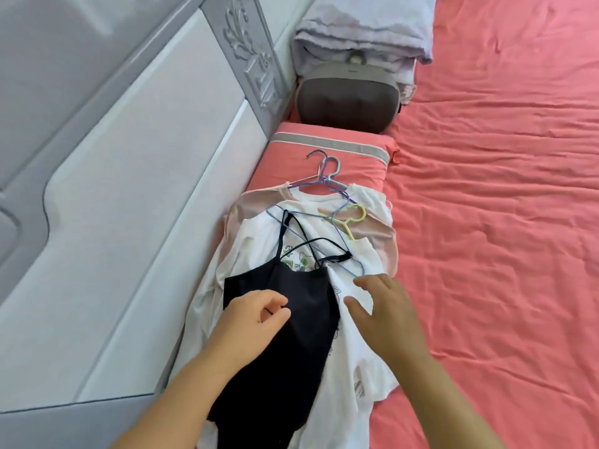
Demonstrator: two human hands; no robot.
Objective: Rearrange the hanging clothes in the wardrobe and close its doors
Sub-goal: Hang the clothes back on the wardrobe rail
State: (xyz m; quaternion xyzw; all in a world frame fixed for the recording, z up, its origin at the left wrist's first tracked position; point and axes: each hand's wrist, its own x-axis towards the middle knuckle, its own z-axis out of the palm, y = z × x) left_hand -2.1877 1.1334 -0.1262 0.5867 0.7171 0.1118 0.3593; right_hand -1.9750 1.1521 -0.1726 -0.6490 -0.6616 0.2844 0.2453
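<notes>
Both hands (324, 312) low over black camisole (298, 322), left fingers curled, right spread

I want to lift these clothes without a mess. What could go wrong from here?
1. The thin straps of the black camisole cross a pale blue wire hanger; lifting may snag them.
2. The hangers' hooks overlap near the coral pillow, so the yellow plastic hanger could drag along.
3. The left hand pinches only fabric; the camisole might slip off.
</notes>
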